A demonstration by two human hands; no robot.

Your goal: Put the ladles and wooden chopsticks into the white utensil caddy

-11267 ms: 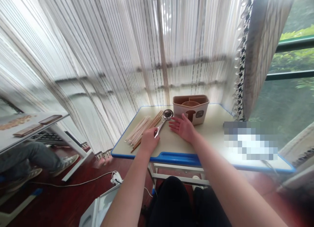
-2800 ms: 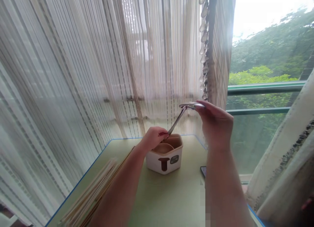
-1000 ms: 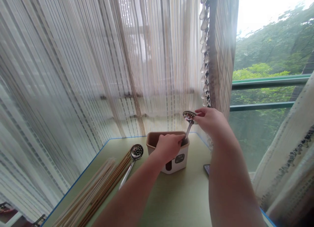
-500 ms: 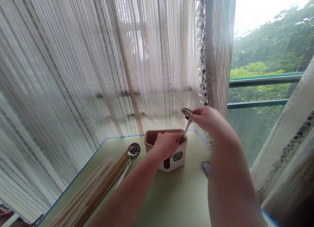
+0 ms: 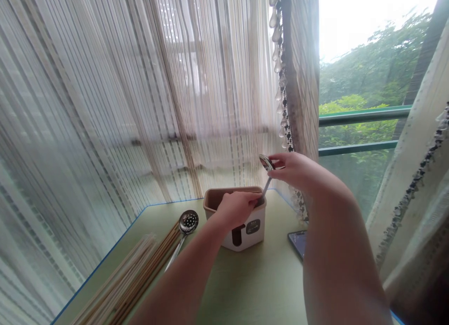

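Observation:
A metal ladle leans at the right end of a white-and-brown utensil holder, its bowl up and its handle going down into the opening. My right hand has the bowl end between thumb and fingers. Lower down, my left hand reaches over the holder's front rim, fingers closed at the handle by the opening; the fingertips are partly hidden. Left of the holder, a slotted ladle with round holes lies on the table, its handle partly behind my left forearm.
Several wooden chopsticks lie beside a bundle of pale sticks in clear wrapping on the green table. A phone lies by my right forearm. Striped curtains hang behind the table, with a window at the right.
The ladle's bowl has turned in my right hand, whose fingers have shifted on it. My left hand stays at the holder. The camera view has moved slightly to the right.

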